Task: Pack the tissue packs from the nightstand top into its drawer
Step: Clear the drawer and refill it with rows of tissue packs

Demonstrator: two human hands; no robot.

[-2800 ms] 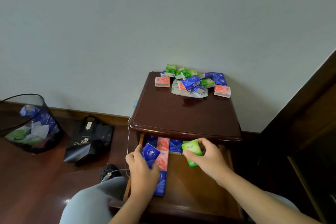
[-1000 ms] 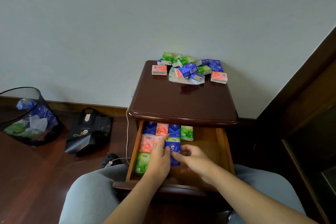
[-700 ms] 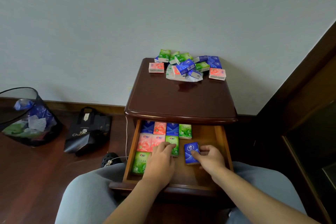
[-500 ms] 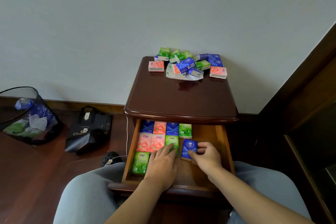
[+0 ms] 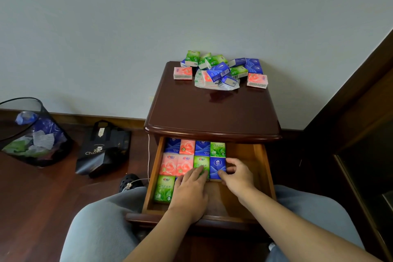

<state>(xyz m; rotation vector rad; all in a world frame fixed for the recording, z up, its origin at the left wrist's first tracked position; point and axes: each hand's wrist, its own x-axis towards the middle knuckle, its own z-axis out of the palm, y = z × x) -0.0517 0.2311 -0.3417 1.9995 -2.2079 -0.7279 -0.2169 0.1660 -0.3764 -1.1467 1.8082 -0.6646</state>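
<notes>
- A person sits facing a dark wooden nightstand (image 5: 212,110) against a pale wall, with its drawer (image 5: 258,155) pulled open above their lap.
- At the back edge of the nightstand top lies a loose pile of tissue packs (image 5: 220,69), green, blue and pink, some resting on a crumpled plastic wrapper (image 5: 230,86).
- Inside the drawer, packs lie flat in rows against the left wall: a back row of four, a middle row of four, and a green pack (image 5: 164,188) at the front left corner. The right part of the drawer floor is bare wood.
- The right hand (image 5: 238,175) pinches the right edge of a blue pack (image 5: 217,167), last in the middle row, touching the green one beside it.
- The left hand (image 5: 191,187) lies flat with straight fingers pressing on the middle row's green pack (image 5: 201,164), gripping nothing.
- The blue pack looks nearly seated; much of the pile is not yet packed.
- Risk: pushing the blue pack sideways too hard could buckle the row or lift a neighbour, if the left hand lets go early.
- Risk: reaching to the back edge for the pile could knock packs to the floor, since several sit tilted on each other.
- On the floor to the left are a waste bin (image 5: 32,134) and a black bag (image 5: 104,149).
</notes>
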